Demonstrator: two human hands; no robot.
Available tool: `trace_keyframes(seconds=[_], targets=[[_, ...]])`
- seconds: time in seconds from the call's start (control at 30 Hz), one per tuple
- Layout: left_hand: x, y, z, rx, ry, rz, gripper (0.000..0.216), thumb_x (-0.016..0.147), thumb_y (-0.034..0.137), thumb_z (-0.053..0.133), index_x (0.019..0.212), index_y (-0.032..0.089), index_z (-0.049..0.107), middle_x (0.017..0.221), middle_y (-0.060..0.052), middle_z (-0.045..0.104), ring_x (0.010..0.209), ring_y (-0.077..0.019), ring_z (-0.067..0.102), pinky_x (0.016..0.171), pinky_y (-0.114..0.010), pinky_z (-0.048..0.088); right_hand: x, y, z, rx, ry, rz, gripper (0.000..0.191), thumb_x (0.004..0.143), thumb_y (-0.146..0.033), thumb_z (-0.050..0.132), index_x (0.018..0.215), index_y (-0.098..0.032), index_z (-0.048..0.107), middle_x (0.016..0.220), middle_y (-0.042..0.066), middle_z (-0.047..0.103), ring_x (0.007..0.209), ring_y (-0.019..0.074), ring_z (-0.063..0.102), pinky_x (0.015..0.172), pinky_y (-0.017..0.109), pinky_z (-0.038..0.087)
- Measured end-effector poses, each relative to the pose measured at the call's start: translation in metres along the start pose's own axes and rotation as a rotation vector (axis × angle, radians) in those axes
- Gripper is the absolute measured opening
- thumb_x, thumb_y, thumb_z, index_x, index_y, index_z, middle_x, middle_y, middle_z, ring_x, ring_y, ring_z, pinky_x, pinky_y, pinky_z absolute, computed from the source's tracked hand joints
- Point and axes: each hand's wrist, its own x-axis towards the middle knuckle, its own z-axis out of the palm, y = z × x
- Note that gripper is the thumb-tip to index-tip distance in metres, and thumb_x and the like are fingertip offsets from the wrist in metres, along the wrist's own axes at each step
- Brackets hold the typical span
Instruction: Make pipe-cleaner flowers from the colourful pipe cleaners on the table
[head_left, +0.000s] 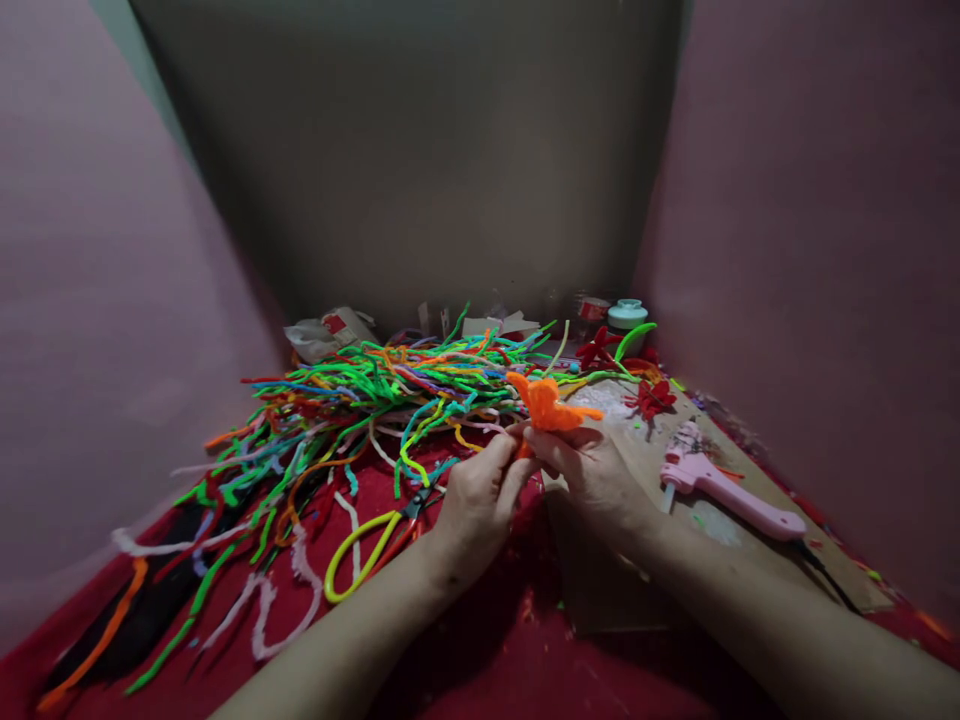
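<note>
Both my hands meet at the middle of the view around an orange pipe-cleaner flower [550, 403]. My left hand [480, 500] pinches the base of its stem with thumb and fingers. My right hand [596, 475] grips the same orange piece just under its looped petals. The flower stands above the fingers, petals spread sideways. Scissors with yellow handles [367, 555] lie on the red cloth [480, 660] just left of my left wrist.
A large heap of coloured pipe cleaners [360, 400] covers the left and middle. A pink glue gun [724, 490] lies on a cardboard sheet [645, 590] at right. Red finished flowers [651, 397] and a teal-lidded jar [627, 314] sit at the back. Walls close in on three sides.
</note>
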Motion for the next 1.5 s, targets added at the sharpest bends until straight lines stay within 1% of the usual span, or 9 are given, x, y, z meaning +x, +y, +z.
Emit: trace_keyframes(seconds=[0.17, 0.37, 0.63, 0.87, 1.03, 1.17, 1.27, 1.37, 1.5], targets=[[-0.003, -0.004, 0.002, 0.103, -0.015, 0.029, 0.023, 0.086, 0.029, 0.043, 0.066, 0.019, 0.044, 0.055, 0.004, 0.042, 0.050, -0.0081, 0.037, 0.051, -0.020, 0.029, 0.000, 0.001, 0.002, 0.022, -0.036, -0.001, 0.020, 0.074, -0.037, 0.064, 0.086, -0.023, 0.072, 0.085, 0.003, 0.070, 0.083, 0.0196, 0.059, 0.080, 0.035, 0.045], [-0.001, -0.001, 0.001, 0.000, -0.006, -0.020, 0.022, 0.086, 0.030, 0.043, 0.070, 0.017, 0.048, 0.058, 0.005, 0.039, 0.052, -0.0074, 0.032, 0.049, -0.020, 0.026, 0.002, -0.001, 0.001, 0.064, -0.051, 0.017, 0.020, 0.064, -0.034, 0.073, 0.079, -0.021, 0.071, 0.075, 0.000, 0.067, 0.075, 0.0168, 0.058, 0.077, 0.032, 0.045], [0.001, -0.004, 0.004, -0.327, 0.000, -0.209, 0.028, 0.080, 0.038, 0.055, 0.065, 0.016, 0.045, 0.051, 0.008, 0.034, 0.043, -0.0039, 0.025, 0.041, -0.017, 0.021, 0.004, 0.001, -0.005, 0.020, -0.047, -0.015, 0.019, 0.069, -0.035, 0.068, 0.077, -0.018, 0.071, 0.070, -0.001, 0.064, 0.069, 0.0138, 0.054, 0.071, 0.028, 0.043], [0.003, 0.002, 0.005, -0.603, -0.148, -0.316, 0.025, 0.081, 0.040, 0.054, 0.076, 0.017, 0.048, 0.049, 0.009, 0.037, 0.035, -0.0023, 0.025, 0.036, -0.017, 0.018, 0.004, 0.010, -0.009, 0.188, -0.173, 0.084, 0.022, 0.074, -0.037, 0.064, 0.086, -0.020, 0.071, 0.076, 0.001, 0.066, 0.075, 0.0150, 0.058, 0.076, 0.030, 0.044], [0.007, 0.004, -0.006, -0.177, -0.164, -0.058, 0.020, 0.084, 0.033, 0.051, 0.079, 0.014, 0.055, 0.068, 0.000, 0.057, 0.061, -0.0089, 0.053, 0.062, -0.021, 0.043, 0.002, 0.005, -0.011, -0.011, -0.107, -0.059, 0.019, 0.079, -0.036, 0.060, 0.083, -0.021, 0.070, 0.075, 0.000, 0.065, 0.072, 0.0150, 0.056, 0.071, 0.029, 0.044], [0.011, 0.009, -0.024, 0.078, 0.123, 0.228, 0.040, 0.078, 0.025, 0.062, 0.114, 0.020, 0.046, 0.091, -0.002, 0.057, 0.080, -0.0125, 0.057, 0.073, -0.026, 0.047, 0.001, 0.003, -0.014, -0.215, -0.014, -0.216, 0.019, 0.081, -0.035, 0.057, 0.077, -0.022, 0.069, 0.077, 0.001, 0.062, 0.080, 0.0168, 0.056, 0.078, 0.031, 0.042], [0.010, 0.021, -0.035, 0.332, 0.266, 0.605, 0.052, 0.076, 0.014, 0.061, 0.123, 0.024, 0.040, 0.102, -0.005, 0.054, 0.087, -0.0136, 0.055, 0.074, -0.027, 0.048, -0.001, 0.004, -0.014, -0.321, -0.043, -0.320, 0.018, 0.081, -0.034, 0.057, 0.077, -0.022, 0.068, 0.078, 0.002, 0.061, 0.080, 0.0183, 0.055, 0.077, 0.033, 0.042], [0.007, 0.036, -0.040, 0.636, 0.256, 0.863, 0.042, 0.076, 0.009, 0.059, 0.115, 0.021, 0.048, 0.108, -0.009, 0.052, 0.096, -0.0170, 0.052, 0.076, -0.030, 0.048, -0.006, 0.003, -0.009, -0.346, -0.070, -0.415, 0.015, 0.081, -0.030, 0.056, 0.077, -0.022, 0.068, 0.080, 0.002, 0.062, 0.078, 0.0174, 0.054, 0.074, 0.032, 0.042], [0.005, 0.042, -0.041, 0.792, 0.301, 0.968, 0.011, 0.076, 0.009, 0.058, 0.083, 0.017, 0.055, 0.079, -0.003, 0.055, 0.074, -0.0136, 0.051, 0.065, -0.027, 0.046, -0.010, -0.001, 0.001, -0.308, -0.008, -0.428, 0.013, 0.082, -0.027, 0.057, 0.075, -0.023, 0.068, 0.079, 0.001, 0.061, 0.075, 0.0157, 0.053, 0.071, 0.030, 0.042]])
